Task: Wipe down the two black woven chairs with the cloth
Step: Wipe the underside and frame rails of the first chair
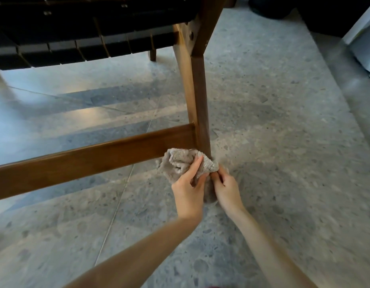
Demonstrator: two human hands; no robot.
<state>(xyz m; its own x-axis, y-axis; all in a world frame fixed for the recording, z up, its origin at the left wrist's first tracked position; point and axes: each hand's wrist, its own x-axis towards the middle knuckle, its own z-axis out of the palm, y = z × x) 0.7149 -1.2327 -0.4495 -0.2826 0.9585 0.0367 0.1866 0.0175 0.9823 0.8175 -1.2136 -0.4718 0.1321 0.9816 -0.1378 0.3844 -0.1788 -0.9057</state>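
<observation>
A chair with a black woven seat (76,38) and a brown wooden frame stands before me, seen from low down. Its near leg (198,100) meets a low wooden crossbar (92,161) close to the floor. A crumpled grey cloth (180,163) is bunched around the foot of that leg. My left hand (189,190) grips the cloth from the left, fingers laid over it. My right hand (226,188) pinches the cloth's right edge beside the leg's base. Part of the cloth is hidden between my hands.
The floor is grey speckled stone (273,142) with tile seams. A second chair leg (153,55) shows farther back under the seat. A white object (364,44) stands at the right edge, with dark furniture behind it at the top right.
</observation>
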